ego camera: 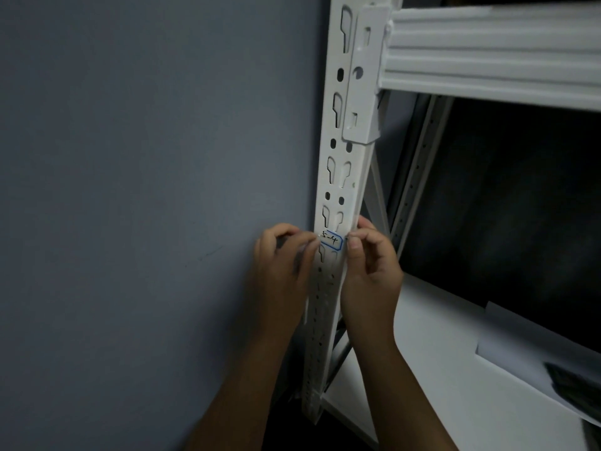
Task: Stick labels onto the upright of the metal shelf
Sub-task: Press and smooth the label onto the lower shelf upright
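The white metal upright (pixel 341 177) with keyhole slots runs from the top centre down to the lower middle. A small white label (pixel 331 240) with a blue border and handwritten marks lies across its front face. My left hand (pixel 283 265) pinches the label's left end at the upright's left edge. My right hand (pixel 370 268) pinches the label's right end at the right edge, fingers curled.
A grey wall (pixel 146 190) fills the left. A white shelf beam (pixel 494 50) hooks into the upright at the top right. Below it is a white shelf board (pixel 432 369) with paper sheets (pixel 536 353) and a dark object (pixel 579 388) at the far right.
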`<state>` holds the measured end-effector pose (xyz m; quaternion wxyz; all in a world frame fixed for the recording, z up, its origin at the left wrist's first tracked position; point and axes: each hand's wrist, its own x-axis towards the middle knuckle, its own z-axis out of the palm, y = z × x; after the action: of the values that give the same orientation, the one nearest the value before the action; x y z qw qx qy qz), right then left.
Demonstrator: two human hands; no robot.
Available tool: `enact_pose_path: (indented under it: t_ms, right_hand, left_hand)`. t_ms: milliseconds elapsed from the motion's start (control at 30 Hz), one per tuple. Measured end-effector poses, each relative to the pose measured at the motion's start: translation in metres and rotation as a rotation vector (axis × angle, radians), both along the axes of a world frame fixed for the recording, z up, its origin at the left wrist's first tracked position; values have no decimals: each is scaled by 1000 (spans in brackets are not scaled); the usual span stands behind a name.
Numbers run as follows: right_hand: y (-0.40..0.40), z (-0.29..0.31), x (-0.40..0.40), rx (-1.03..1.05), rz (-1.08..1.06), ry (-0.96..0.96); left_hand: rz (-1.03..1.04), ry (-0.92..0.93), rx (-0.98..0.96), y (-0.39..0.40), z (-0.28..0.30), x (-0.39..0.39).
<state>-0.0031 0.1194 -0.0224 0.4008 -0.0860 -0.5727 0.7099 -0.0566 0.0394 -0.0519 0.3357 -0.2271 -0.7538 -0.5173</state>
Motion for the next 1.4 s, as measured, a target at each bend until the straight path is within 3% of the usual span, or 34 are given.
enact_pose_path:
  t_ms: [333,533,633,933,1167,1400]
  right_hand:
    - [2,-3,-1,41,-5,0]
    - [1,-3,-1,32,3,11]
    - [1,-1,0,30,11,10]
    - [2,-3,0,52,6,11]
    - [-2,-5,-1,75,-7,0]
    - [-1,-5,-2,47,-22,-11]
  left_hand:
    - [29,-13,94,11,-1,-3]
    - [129,-14,-63,11,0,-2]
    - [125,-70,-10,12,-3,-2]
    - [89,29,50,11,0,-1]
    - [154,14,-67,14,3,-1]
    - [66,-145,194,13,1,-2]
